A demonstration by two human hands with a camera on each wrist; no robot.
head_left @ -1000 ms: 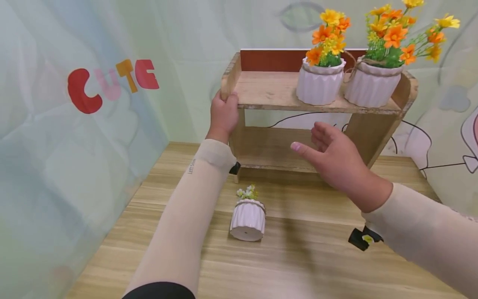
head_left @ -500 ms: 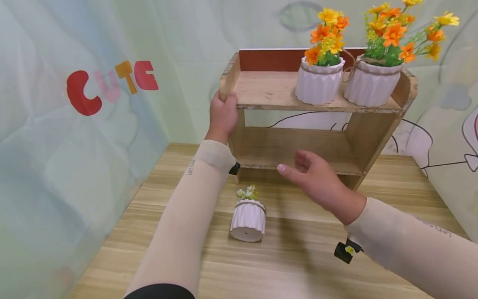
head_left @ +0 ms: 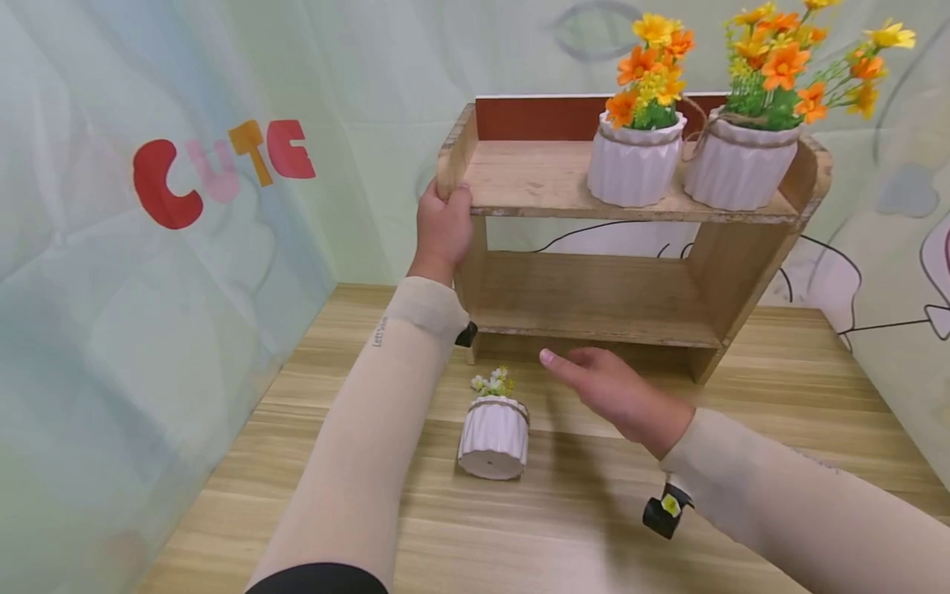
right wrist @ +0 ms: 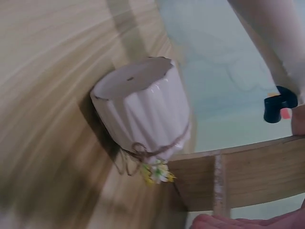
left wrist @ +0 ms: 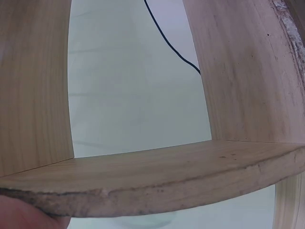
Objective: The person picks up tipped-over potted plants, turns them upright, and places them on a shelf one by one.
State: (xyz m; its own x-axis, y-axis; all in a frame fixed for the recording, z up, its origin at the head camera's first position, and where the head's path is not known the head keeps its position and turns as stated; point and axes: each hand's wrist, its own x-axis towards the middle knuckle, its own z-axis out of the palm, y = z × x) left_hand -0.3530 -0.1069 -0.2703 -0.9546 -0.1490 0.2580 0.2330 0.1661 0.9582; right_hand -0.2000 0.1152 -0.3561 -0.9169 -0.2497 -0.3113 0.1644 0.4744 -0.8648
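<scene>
My left hand [head_left: 444, 227] grips the upper left side of a two-tier wooden shelf [head_left: 594, 293], thumb near the front edge. In the left wrist view, part of that hand [left wrist: 26, 214] shows under the board's edge. My right hand [head_left: 619, 396] hovers over the table, thumb pointing left and fingers extended, holding nothing. Left of it a white fluted flower pot [head_left: 493, 437] lies on its side, base toward me, with small white-yellow flowers [head_left: 493, 382] and a twine tie. The right wrist view shows this pot [right wrist: 147, 114] close up, its bow visible.
Two white pots, one [head_left: 636, 165] beside the other [head_left: 742, 169], stand on the top board's right half with orange and yellow flowers. The shelf stands at the back of the wooden table [head_left: 534, 528], before a printed cloth backdrop [head_left: 223, 272].
My right hand has come down and left from in front of the shelf toward the lying pot. My left hand keeps its grip on the shelf; the pots have stayed put.
</scene>
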